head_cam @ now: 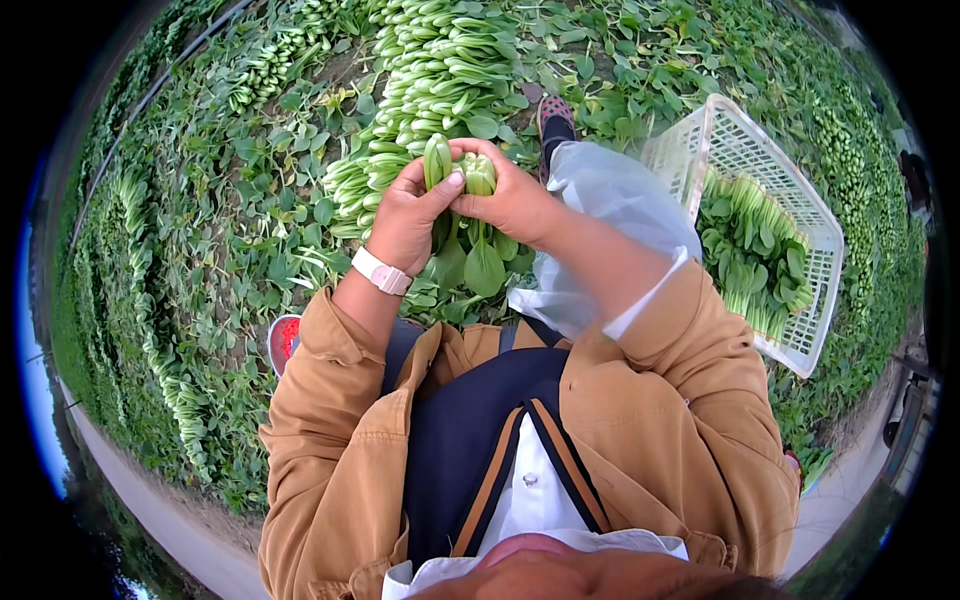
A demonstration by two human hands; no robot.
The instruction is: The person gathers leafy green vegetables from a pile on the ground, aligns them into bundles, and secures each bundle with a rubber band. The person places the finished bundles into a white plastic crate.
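Observation:
Both of my hands meet at the upper middle of the head view. My left hand, with a pale watch on its wrist, grips a head of leafy greens, its pale base pointing up. Beside it, my right hand holds a small bunch of the same greens, whose leaves hang down below my fingers. Just beyond my hands lies a long row of cut greens, stacked with their pale bases toward the left. My fingers hide part of the held stems.
At right, a white plastic crate holds banded bunches of greens. A clear plastic bag lies near my right forearm. A bowl of small red things is at left. Another row of cut greens runs along the left.

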